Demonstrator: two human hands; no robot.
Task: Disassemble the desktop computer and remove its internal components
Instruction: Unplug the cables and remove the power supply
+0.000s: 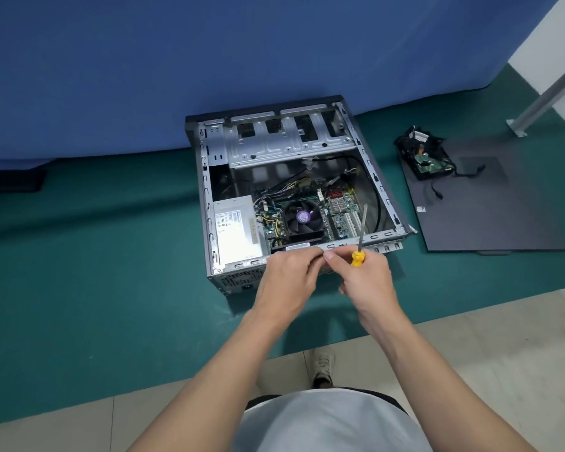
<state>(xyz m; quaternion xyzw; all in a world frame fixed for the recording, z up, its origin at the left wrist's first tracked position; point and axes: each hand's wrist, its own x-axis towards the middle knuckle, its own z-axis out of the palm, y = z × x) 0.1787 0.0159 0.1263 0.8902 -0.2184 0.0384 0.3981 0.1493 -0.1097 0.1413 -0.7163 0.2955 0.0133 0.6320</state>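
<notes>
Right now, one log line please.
right hand: holds yellow-handled screwdriver | left hand: fingertips meet right's | computer case: open; power supply, CPU fan inside

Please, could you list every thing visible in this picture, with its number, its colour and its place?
computer case: one, grey, open, on the green floor before the blue wall
drive cage: one, silver, far part of the case
power supply: one, silver-white, near left corner inside
motherboard: one, green, case bottom
CPU fan: one, black, purple label, on the motherboard
side panel: one, dark grey, flat, right of the case
removed drive: one, black, with cables, on the panel's far corner
metal post: one, grey, top right
shoe: one, pale, bottom centre
screwdriver: one, yellow handle
left hand: fingers curled, meeting the right fingertips
right hand: grips the screwdriver
</notes>
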